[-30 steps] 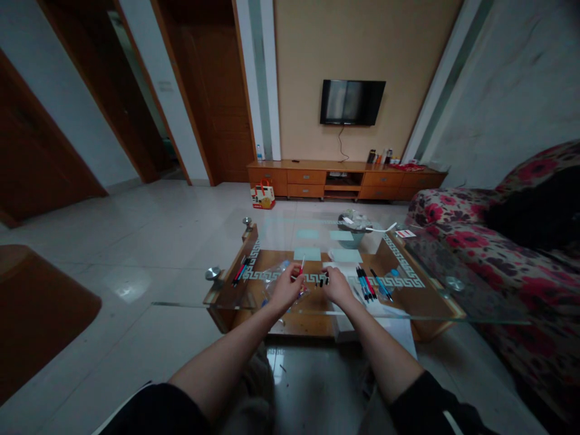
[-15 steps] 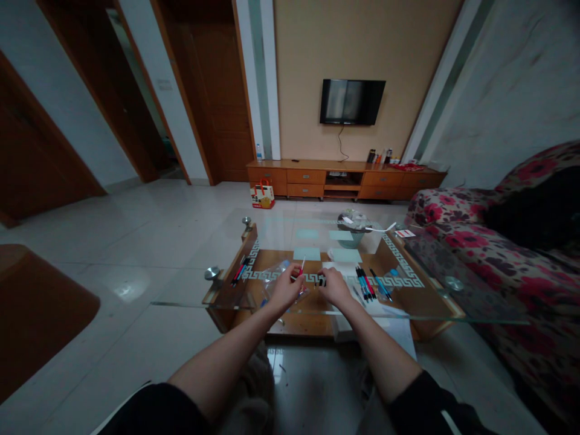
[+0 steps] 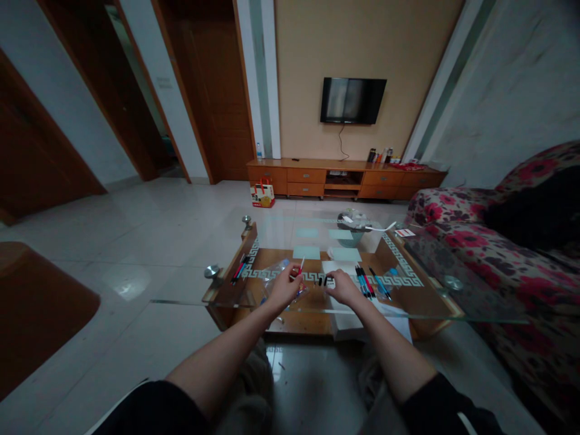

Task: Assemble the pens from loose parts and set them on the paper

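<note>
Left hand pinches a red pen upright over the glass table. Right hand grips small black pen parts; more pens lie just beside.

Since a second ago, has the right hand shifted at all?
Yes. The right hand has slid a little to the right, closer to the row of pens lying on the glass table.
</note>
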{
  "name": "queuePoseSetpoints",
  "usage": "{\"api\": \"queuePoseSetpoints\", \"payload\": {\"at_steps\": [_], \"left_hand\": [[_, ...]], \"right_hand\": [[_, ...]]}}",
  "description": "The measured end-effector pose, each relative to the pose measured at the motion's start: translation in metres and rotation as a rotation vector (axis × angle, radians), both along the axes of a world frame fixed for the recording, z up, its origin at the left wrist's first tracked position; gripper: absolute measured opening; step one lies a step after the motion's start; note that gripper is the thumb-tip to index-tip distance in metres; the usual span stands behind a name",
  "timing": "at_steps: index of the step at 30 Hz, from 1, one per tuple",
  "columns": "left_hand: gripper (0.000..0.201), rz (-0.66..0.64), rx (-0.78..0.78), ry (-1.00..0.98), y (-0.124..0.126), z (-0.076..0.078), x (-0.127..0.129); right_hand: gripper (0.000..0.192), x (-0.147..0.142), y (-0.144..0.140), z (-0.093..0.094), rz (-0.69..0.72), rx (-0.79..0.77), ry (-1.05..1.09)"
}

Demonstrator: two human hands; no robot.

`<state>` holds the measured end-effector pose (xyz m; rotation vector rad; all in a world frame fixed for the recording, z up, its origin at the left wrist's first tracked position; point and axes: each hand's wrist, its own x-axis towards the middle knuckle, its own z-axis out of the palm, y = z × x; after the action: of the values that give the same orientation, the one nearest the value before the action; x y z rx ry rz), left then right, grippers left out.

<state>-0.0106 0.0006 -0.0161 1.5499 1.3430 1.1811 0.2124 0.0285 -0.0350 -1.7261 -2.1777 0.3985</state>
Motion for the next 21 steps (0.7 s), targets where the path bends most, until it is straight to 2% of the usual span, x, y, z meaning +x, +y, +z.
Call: {"api": "queuePoseSetpoints", "payload": {"at_steps": [4, 12, 21], "left_hand": [[0.023, -0.019, 0.01, -0.003, 0.0, -0.002, 0.0], [0.024, -0.046, 0.022, 0.025, 0.003, -0.009, 0.002], [0.024, -0.063, 0.029, 0.04, 0.005, -0.011, 0.01]], "right_hand": [[0.037, 0.012, -0.003, -0.002, 0.061, 0.028, 0.013], [0.018, 0.024, -0.015, -0.002, 0.076, 0.048, 0.022], [0.013, 0.05, -0.031, 0.007, 0.067, 0.092, 0.043]]}}
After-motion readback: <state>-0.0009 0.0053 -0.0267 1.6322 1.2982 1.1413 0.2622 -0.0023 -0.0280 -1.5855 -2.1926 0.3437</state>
